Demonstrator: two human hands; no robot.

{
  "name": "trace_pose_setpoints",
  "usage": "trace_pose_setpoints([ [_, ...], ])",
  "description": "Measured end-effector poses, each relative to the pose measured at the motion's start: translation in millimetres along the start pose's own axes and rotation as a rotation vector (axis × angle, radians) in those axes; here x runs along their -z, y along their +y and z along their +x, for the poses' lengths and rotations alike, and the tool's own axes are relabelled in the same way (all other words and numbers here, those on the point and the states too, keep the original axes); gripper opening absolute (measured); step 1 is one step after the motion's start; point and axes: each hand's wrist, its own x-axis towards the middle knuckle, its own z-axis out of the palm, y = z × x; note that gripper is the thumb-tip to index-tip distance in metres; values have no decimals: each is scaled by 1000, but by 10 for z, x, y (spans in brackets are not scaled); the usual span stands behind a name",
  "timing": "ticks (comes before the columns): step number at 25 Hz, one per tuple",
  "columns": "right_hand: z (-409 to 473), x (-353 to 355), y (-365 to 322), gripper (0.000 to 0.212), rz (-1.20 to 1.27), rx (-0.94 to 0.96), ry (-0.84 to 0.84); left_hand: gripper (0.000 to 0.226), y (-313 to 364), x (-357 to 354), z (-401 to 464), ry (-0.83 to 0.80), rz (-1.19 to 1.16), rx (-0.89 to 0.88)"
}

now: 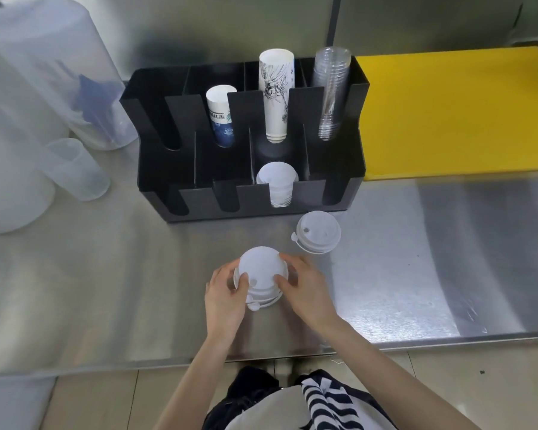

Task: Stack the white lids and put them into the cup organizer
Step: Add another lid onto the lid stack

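Two hands [227, 293] [305, 290] clasping lid stack [261, 274], spare lid [319, 232] near organizer [249, 200]

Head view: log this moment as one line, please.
hands: left and right grip lid stack | loose lid: on counter | organizer: holds lids

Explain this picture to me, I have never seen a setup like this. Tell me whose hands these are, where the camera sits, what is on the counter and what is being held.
There is no machine: a head-worn camera looks down at the person's own bare hands. The left hand and right hand together grip a stack of white lids over a steel counter. Another loose lid lies nearby. Behind stands a black cup organizer holding paper cups, clear cups and some lids. A yellow board lies at right.
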Motion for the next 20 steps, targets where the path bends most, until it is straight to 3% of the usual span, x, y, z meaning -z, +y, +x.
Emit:
trace_pose_setpoints([
  [20, 109, -25, -3, 36, -73, -23, -82, 43, -134, 39, 54, -186, 26, 35],
])
